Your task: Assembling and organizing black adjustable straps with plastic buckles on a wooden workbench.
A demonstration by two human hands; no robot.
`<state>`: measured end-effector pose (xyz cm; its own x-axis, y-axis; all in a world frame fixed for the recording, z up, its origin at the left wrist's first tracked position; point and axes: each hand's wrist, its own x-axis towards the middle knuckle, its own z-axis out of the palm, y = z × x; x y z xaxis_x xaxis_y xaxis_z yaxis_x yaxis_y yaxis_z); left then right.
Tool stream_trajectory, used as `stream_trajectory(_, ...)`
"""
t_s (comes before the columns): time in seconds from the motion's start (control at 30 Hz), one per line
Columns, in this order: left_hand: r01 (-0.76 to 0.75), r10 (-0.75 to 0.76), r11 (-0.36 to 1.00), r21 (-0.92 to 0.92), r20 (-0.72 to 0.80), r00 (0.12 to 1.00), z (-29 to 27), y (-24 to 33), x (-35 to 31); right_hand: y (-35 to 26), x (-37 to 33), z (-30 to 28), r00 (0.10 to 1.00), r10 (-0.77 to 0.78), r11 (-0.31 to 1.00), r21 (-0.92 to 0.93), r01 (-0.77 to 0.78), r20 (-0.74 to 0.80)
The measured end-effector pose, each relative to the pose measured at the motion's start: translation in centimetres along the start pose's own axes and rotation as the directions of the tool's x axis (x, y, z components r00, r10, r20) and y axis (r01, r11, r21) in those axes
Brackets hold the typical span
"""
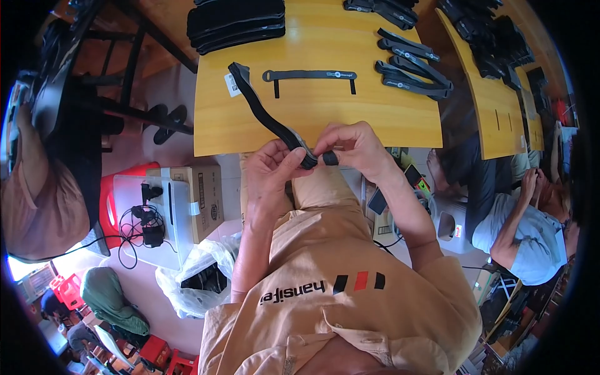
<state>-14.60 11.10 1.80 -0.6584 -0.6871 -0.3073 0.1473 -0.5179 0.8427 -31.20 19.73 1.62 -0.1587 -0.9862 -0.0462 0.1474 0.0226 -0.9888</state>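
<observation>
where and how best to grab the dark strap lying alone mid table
Probably pinch the strap mid-length by its two long edges, coming from above on your side of the table: it lies flat and nearly straight from left to right, one long edge facing you.

Black strapping (250,97) is gripped by the left hand (269,167). A short black end (330,158) is held at the right hand (357,149).

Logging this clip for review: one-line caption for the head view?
Left hand grips black strapping, right hand at its near end, by a yellow table; one dark grey strap lies farther in.
</observation>
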Motion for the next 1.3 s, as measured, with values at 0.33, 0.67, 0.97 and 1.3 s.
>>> stream_trajectory(0.33, 0.015, -0.015, 1.0, 0.026, -0.012, 1.0, -0.3, -0.5, 0.1, -1.7, -0.6, 1.0, 0.998, 0.042, 0.951, -0.306, -0.052, -0.039)
stream_trajectory(0.67, -0.001, 0.002, 1.0, 0.025, -0.048, 0.999, 0.1, -0.6, 0.2, -0.9, -0.8, 2.7, 0.974, -0.201, 0.801, -0.59, 0.1, -0.107)
stream_trajectory(0.97, 0.121, -0.157, 0.898, 0.423, 0.051, 0.986, 0.0, 0.9, 0.3, -1.0, -1.1, 3.3, 0.933, -0.354, 0.678, -0.703, 0.214, -0.058)
stream_trajectory(1.3, 0.17, -0.247, 0.955, 0.242, 0.34, 0.907, -1.2, 0.9, 0.5, -1.8, -1.3, 3.3, 0.985, -0.167, 0.773, -0.625, 0.109, -0.035)
